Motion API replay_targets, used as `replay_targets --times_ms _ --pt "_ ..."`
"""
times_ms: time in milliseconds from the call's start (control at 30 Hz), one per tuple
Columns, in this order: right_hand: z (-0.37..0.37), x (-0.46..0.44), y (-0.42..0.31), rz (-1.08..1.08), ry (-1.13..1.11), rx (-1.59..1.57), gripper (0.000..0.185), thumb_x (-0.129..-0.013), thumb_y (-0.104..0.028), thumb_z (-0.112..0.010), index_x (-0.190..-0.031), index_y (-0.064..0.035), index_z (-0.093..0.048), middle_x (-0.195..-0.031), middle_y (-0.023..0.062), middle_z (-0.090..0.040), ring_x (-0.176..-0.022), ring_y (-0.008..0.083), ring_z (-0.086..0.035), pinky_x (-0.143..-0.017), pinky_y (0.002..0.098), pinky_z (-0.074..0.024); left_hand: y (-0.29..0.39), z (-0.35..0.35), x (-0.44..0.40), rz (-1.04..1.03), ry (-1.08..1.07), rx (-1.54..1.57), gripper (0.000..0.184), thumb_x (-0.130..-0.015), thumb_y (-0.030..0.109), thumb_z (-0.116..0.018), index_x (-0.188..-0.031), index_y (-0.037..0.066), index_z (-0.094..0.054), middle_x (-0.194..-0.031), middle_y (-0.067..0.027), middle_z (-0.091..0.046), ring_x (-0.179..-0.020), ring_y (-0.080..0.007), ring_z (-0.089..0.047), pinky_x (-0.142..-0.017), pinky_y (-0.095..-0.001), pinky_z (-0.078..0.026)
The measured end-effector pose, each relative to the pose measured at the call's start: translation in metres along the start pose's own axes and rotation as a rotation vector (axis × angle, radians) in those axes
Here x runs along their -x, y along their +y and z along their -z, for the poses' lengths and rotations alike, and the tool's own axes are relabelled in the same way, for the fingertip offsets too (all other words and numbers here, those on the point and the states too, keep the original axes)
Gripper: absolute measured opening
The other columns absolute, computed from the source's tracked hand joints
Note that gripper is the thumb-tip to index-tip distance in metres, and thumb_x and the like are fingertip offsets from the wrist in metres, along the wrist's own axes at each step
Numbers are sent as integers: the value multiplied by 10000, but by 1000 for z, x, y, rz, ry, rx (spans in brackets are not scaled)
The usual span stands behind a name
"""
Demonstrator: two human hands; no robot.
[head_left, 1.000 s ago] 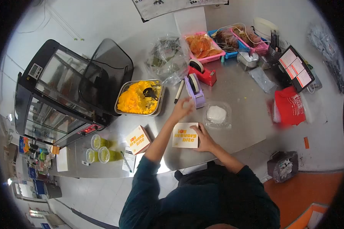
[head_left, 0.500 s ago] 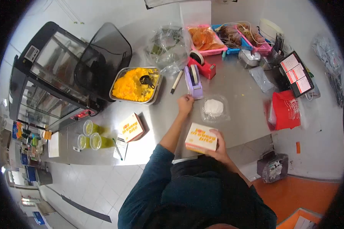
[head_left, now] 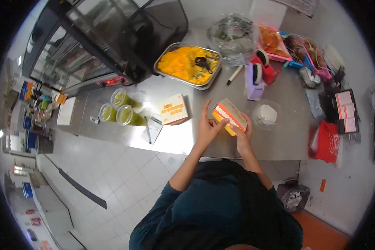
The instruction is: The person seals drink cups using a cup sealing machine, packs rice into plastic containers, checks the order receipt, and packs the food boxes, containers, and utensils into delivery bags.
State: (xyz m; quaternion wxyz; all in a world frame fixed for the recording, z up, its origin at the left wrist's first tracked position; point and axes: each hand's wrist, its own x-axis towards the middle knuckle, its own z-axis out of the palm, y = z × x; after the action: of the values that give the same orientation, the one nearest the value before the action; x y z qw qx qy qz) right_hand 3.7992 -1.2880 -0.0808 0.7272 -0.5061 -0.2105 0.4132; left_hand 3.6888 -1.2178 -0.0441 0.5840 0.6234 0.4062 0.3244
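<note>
A small white, orange and yellow cardboard food box (head_left: 233, 113) is tilted on its side above the near edge of the metal table. My right hand (head_left: 245, 132) grips it from the right, fingers and thumb around it. On its left is my left hand (head_left: 209, 131), thumb pressed to the box's side and index finger stretched up, apart from it. Whether a bit of tape is on that hand is too small to tell. A purple tape dispenser (head_left: 254, 83) stands just beyond, beside a red tape dispenser (head_left: 268, 70). Right of the box is a clear plastic container (head_left: 267, 114) with something white inside.
Another food box (head_left: 173, 109) stands left, by a paper slip and pen (head_left: 148, 131). Several green drinks (head_left: 127, 114) are farther left. A metal tray (head_left: 204, 86) holds yellow food and a black scoop. Behind are baskets (head_left: 284, 56); at right, a red bag (head_left: 327, 141).
My left hand has left the purple dispenser and come to the box. My right hand has raised and tilted the box, showing its striped side. The camera view has shifted.
</note>
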Motion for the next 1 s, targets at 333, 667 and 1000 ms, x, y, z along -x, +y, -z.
replay_targets --times_ms 333,667,1000 --pt "44 -54 45 405 -300 851 867 -485 -248 -778 -1217 -96 -339 -1215 215 -287 -1153 331 -286 -952 407 -256 -59 137 -40 -80 164 -1254 1008 -440 314 -759 -1295 313 -225 -1351 -206 -95 -1209 -481 -45 -892 -629 -191" --pt "-54 -38 19 517 -628 1124 1022 -466 -461 -757 -1300 -164 -249 -1331 290 -21 -1242 429 1 -999 471 -104 -80 165 -47 -394 -171 -747 850 -481 261 -738 -1224 73 -369 -1211 -310 -313 -1153 -409 -316 -925 -412 -328" --pt "38 -2 -25 595 -92 692 729 -502 -152 -782 -1085 -67 -352 -1105 125 -313 -1110 254 -361 -914 352 -333 18 20 -123 -359 -917 -425 814 -638 220 -696 -1295 71 -239 -1335 -131 -219 -1185 -260 -316 -937 -364 -315"
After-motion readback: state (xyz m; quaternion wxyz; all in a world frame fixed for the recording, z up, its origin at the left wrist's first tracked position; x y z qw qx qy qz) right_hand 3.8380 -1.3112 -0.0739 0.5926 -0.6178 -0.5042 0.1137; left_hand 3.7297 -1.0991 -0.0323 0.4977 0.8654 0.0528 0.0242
